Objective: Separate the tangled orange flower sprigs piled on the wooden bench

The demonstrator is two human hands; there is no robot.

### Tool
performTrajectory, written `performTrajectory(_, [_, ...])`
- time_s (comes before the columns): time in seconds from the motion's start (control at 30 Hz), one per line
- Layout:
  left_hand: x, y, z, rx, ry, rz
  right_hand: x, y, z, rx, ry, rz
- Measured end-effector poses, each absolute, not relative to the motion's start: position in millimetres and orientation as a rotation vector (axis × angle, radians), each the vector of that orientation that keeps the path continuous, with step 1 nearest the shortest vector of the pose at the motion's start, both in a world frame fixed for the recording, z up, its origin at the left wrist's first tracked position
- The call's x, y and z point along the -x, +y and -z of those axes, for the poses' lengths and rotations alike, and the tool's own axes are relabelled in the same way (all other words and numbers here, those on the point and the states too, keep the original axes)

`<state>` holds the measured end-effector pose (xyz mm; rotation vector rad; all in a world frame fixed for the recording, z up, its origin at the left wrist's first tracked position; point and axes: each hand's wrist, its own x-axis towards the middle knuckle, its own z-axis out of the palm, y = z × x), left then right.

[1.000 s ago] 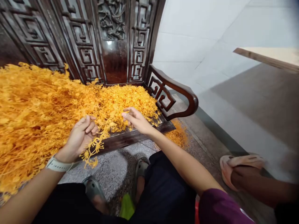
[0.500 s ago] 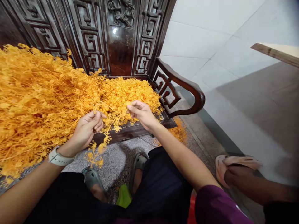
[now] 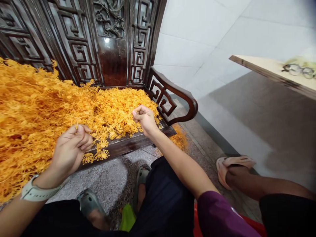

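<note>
My left hand [image 3: 71,144] is closed in a pinch in front of the large heap of yellow-orange plastic flower sprigs [image 3: 37,108]. A bit of yellow stem pokes up between its thumb and forefinger. Just right of that hand, a sprig [image 3: 98,153] with small spidery blossoms hangs over the seat's front edge. Thumb and forefinger of my right hand [image 3: 145,121] are pressed together above the lower pile of loose yellow blossoms [image 3: 123,102]; what lies between these fingertips is too small to tell.
The dark carved wooden bench [image 3: 115,65] has a curved armrest [image 3: 182,98] at right. Yellow bits [image 3: 179,138] lie on the floor beside it. A wooden board [image 3: 266,69] holds glasses [image 3: 300,70]. Another person's sandalled foot [image 3: 229,168] is at right.
My hands have moved farther apart, the left one going left and a little down. The view has turned right, bringing the glasses on the board into sight.
</note>
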<state>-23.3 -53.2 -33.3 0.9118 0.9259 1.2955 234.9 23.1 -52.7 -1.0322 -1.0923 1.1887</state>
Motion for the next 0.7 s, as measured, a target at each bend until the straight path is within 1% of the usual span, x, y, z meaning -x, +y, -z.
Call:
performTrajectory(0.13, [39,-56,39,-0.893,0.973,-1.241,-269,36,49,1.034,-1.079,-1.084])
performTrajectory(0.23, [60,-54,49,-0.847,1.05,-1.23,-293,28,39,1.004,-1.306,-1.219])
performTrajectory(0.3, [70,-51,55,-0.835,1.094,-1.248,-294,9,31,0.935,-1.564,-1.468])
performTrajectory(0.37, [74,-48,57,-0.828,1.107,-1.253,-284,-14,23,0.737,-1.969,-1.893])
performTrajectory(0.43, [73,-45,55,-0.822,1.084,-1.254,-271,-31,15,0.329,-2.387,-2.316])
performTrajectory(0.47, [71,-44,54,-0.821,1.067,-1.254,-266,-35,11,0.099,-2.508,-2.46])
performTrajectory(0.5, [69,-43,52,-0.824,1.05,-1.253,-262,-35,9,-0.011,-2.488,-2.506])
performTrajectory(0.57, [66,-41,51,-0.83,1.025,-1.249,-257,-25,7,0.136,-2.149,-2.357])
performTrajectory(0.67, [63,-38,55,-0.837,1.027,-1.206,-252,-5,14,0.569,-1.485,-1.904])
performTrajectory(0.7, [63,-37,57,-0.844,1.032,-1.19,-249,-1,19,0.663,-1.343,-1.826])
